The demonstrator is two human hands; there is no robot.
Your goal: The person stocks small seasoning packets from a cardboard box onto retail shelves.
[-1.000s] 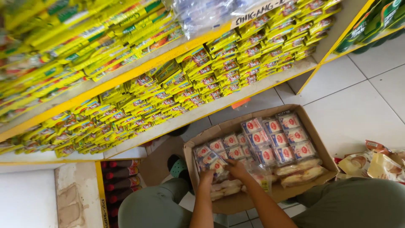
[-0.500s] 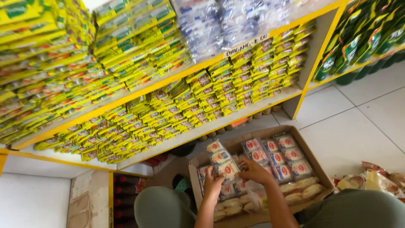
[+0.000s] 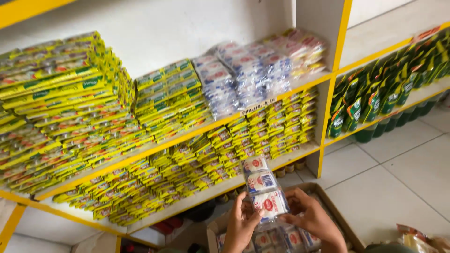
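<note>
— What do the hands have?

— Both are on a strip of clear sachets with red-and-white labels (image 3: pixel 262 187), held upright above an open cardboard box (image 3: pixel 328 199) with more of the same inside. The left hand (image 3: pixel 241 225) has its fingers (image 3: pixel 253 219) clamped on the strip's lower left edge; the right hand (image 3: pixel 311 220) cups the lower right, fingers closed on it.

— And around them?

— Shelves with yellow edging (image 3: pixel 187 136): yellow-green packets (image 3: pixel 70 107) stacked left, white-and-blue packs (image 3: pixel 253 70) on the upper shelf, green pouches (image 3: pixel 375 100) to the right. White floor tiles (image 3: pixel 398 173) beside the box.

— What could go wrong?

— I'd judge the strip top-heavy. It is gripped only at the bottom, so the upper sachets could flop over or tear at a seam. The leaning shelf stacks look easy to knock loose.
</note>
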